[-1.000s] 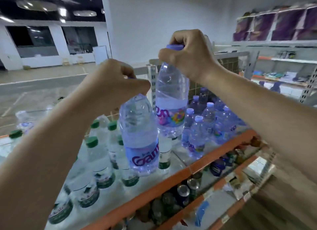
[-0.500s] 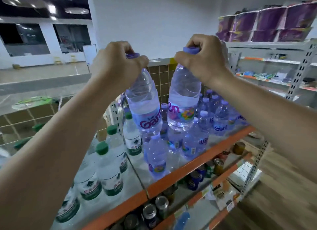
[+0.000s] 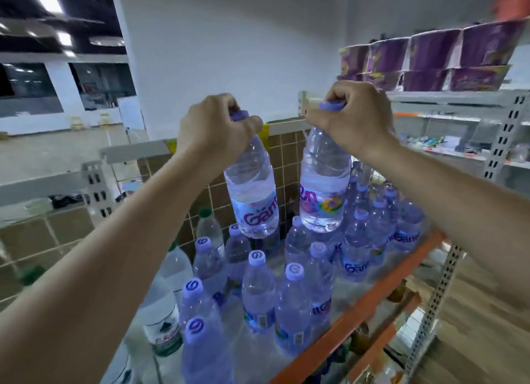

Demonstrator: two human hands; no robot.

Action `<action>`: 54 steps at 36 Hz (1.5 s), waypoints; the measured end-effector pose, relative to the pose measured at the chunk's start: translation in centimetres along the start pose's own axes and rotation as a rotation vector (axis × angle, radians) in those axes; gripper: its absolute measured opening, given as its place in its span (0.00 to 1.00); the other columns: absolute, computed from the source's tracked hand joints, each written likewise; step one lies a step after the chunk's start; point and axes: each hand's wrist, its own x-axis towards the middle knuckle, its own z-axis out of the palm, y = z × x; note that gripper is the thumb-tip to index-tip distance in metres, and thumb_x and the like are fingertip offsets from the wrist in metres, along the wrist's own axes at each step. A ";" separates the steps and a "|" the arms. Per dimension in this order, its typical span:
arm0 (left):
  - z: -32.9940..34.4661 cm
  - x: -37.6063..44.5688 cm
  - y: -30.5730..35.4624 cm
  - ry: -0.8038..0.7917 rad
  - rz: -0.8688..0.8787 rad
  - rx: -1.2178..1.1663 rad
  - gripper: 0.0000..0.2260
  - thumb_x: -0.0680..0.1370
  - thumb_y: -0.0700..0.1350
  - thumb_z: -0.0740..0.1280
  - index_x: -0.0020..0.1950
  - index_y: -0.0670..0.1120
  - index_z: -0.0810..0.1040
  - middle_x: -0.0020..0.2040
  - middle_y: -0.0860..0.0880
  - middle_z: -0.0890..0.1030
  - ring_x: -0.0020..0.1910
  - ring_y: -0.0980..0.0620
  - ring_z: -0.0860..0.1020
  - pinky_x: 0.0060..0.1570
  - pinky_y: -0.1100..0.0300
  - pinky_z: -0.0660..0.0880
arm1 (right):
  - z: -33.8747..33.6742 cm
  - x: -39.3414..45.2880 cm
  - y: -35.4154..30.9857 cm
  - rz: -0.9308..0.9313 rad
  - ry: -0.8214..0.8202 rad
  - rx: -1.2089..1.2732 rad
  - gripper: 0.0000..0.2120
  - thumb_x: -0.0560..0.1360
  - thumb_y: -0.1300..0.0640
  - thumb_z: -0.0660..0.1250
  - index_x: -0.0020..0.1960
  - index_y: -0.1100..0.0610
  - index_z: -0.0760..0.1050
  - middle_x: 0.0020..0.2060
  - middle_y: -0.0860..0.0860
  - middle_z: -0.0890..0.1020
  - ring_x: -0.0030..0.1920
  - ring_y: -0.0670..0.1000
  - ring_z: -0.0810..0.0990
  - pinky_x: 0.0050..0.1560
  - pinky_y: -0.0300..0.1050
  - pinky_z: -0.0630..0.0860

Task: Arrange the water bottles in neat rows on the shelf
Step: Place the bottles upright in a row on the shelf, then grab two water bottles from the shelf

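While both bottles hang clear of the shelf (image 3: 370, 303), the left hand (image 3: 215, 134) is clenched round the purple cap and neck of the left bottle (image 3: 252, 194), and the right hand (image 3: 355, 120) is clenched likewise round the cap of the right bottle (image 3: 324, 188). Each bottle hangs below its grip, tilted a little, with its base above the standing purple-capped bottles (image 3: 258, 292) and not touching them, as far as can be seen. Below and nearer than the grips, those bottles stand in loose rows; to the left of the left grip and lower stand clear bottles with green caps (image 3: 163, 320), one cap being partly hidden. Both held bottles appear full, so each is judged moderately heavy for a grip at the cap alone; the weight swings under the fingers and would pull on the neck. Their walls are thin, ribbed clear plastic, judged to dent under a squeeze, while the cap and neck ring are stiff and give the firmest purchase. The label band looks smooth and may be slippery; no wetness can be confirmed. For setting down among close neighbours, the neck hold is judged suitable, as it keeps the fingers above the adjacent caps. The risk is judged to be a swinging base knocking over a standing bottle. Beyond the right grip and higher, purple packs (image 3: 459, 59) sit on another rack.
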 end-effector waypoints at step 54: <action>16.3 -4.6 -7.9 -0.743 -0.356 0.388 0.20 0.76 0.50 0.61 0.69 0.52 0.68 0.64 0.48 0.76 0.59 0.47 0.75 0.59 0.49 0.74 | 10.9 -2.2 13.0 -0.058 -1.514 -0.439 0.23 0.68 0.39 0.71 0.46 0.58 0.77 0.40 0.53 0.82 0.40 0.54 0.80 0.37 0.45 0.74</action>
